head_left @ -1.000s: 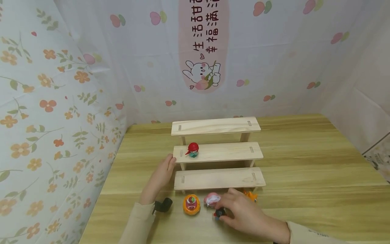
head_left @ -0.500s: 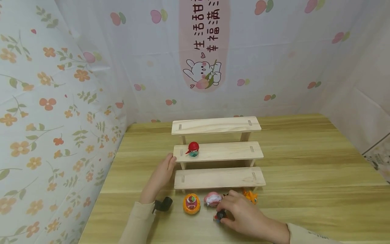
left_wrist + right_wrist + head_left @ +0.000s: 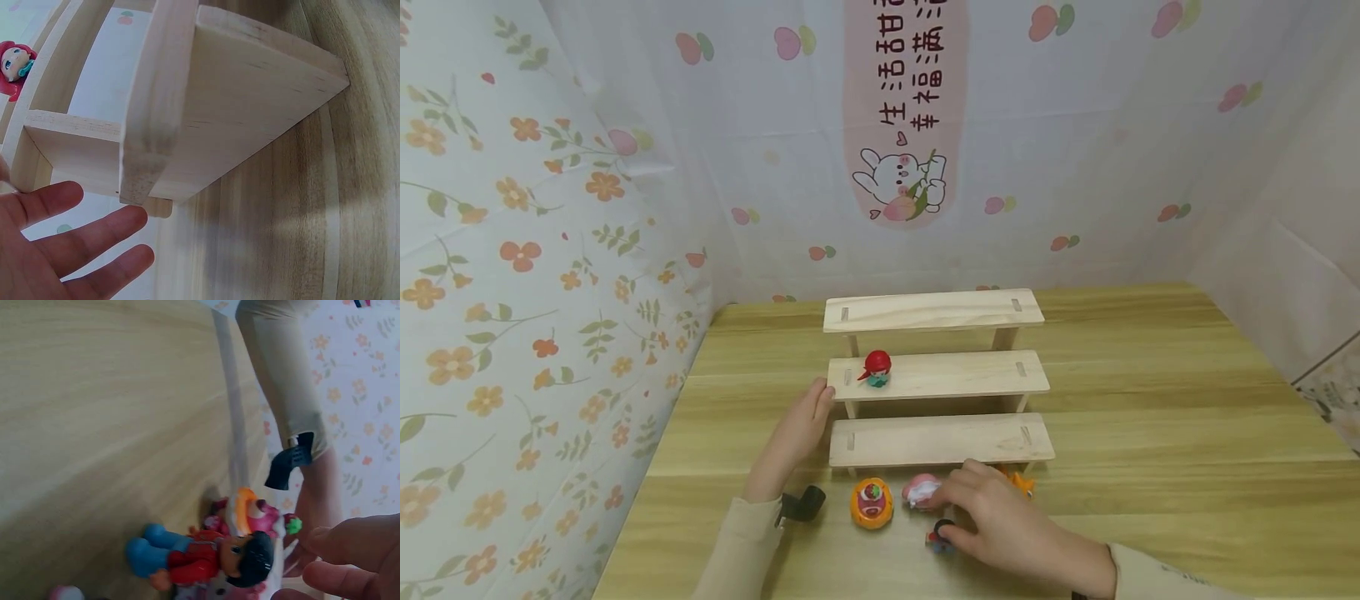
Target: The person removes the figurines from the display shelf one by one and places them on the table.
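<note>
A small toy figure with black hair, red jacket and blue trousers is on the table, mostly covered by my right hand in the head view. The right wrist view shows a gap between that hand's fingertips and the figure's head. My left hand is at the left end of the three-tier wooden shelf, its fingers straight and spread beside the boards. On the middle tier, towards the left, stands a red-haired figurine with a teal body.
In front of the shelf lie a round orange toy with a strawberry on top, a pink and white toy and an orange toy partly behind my right hand. Patterned cloth hangs behind and at the left.
My right hand has shifted slightly over the black-haired figure, its thumb rising a little and its fingers covering more of the pink and white toy. The left hand stays at the shelf.
</note>
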`<state>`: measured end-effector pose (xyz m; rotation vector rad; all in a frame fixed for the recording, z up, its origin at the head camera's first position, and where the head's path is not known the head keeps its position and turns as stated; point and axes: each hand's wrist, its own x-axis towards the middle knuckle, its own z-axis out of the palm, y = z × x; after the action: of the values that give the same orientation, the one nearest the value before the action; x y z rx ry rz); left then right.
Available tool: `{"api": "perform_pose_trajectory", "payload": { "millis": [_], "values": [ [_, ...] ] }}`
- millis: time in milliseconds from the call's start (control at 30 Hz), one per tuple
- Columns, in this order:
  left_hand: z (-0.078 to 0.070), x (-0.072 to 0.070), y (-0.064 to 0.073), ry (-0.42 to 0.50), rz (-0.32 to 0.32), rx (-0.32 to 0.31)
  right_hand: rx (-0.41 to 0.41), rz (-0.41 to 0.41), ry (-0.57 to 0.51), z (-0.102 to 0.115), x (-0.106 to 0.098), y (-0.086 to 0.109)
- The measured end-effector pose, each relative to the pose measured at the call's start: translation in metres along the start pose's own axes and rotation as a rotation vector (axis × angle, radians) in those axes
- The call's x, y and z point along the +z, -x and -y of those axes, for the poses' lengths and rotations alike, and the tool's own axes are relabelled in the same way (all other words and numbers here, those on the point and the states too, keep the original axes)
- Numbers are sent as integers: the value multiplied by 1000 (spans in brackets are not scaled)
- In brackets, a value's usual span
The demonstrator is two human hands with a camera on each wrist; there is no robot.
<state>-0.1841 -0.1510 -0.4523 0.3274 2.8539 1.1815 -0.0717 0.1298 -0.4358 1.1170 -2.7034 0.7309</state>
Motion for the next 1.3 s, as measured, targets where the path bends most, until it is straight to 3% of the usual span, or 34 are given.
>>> {"api": "perform_pose_trajectory", "payload": {
  "millis": [200, 400, 633, 1067, 1300],
  "values": [
    [1, 0, 1, -2, -5, 8, -14, -3, -34, -2, -5, -10],
    [4, 0, 2, -6, -2, 2, -35, -46, 15, 0, -11, -24],
    [1, -1, 3, 8, 5, -10, -19, -36, 24, 2, -14, -38],
    [2, -3, 1, 4, -5, 20, -39, -99, 76, -4, -19, -63],
    [3, -1, -1, -4, -2, 32, 3, -120, 111, -9, -26, -78]
  ]
}}
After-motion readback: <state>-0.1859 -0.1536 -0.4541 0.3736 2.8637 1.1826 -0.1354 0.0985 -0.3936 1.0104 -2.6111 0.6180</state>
